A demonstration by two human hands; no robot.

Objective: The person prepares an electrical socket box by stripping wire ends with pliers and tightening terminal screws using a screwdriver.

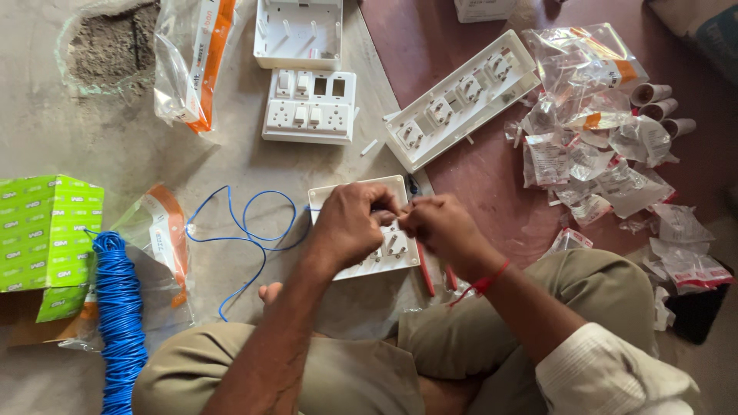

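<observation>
Around you: green carton (48, 230), blue wire coil (119, 323), long white switch plate (461, 98), square switch board (310, 106), empty white box (298, 32), heap of clear plastic packets (592, 146), three paper rolls (661, 107).

We wear olive-khaki trousers (338, 369) and a white shirt, its sleeve (607, 373) rolled up above the right elbow. A thin red thread (484, 283) circles our right wrist. Our forearms and both hands are bare, and one bare foot (270, 292) shows.

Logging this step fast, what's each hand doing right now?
Left hand: fingers curled over the white switch plate, pinching the blue wire.
Right hand: closed in a pinch beside the left; what it holds cannot be told.
</observation>
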